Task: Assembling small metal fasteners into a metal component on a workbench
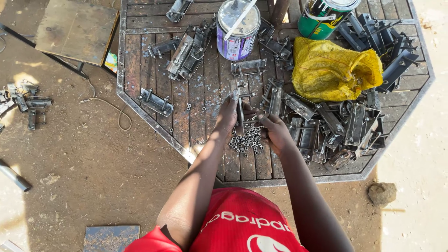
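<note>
My left hand [227, 115] grips a narrow metal latch piece [236, 95] and holds it upright over the wooden table [140, 56]. My right hand [274, 131] is closed beside it, fingers at the lower end of the same piece; whether it pinches a small part I cannot tell. Below both hands lies a heap of several small metal nuts [246, 140]. To the right sits a big pile of grey metal latches [336, 128].
A purple paint can [238, 28] with a stick and a green can [324, 17] stand at the back. A yellow sack [333, 70] lies right of centre. Loose latches [155, 101] dot the left part. More metal parts [23, 100] and a stone [381, 192] lie on the dirt.
</note>
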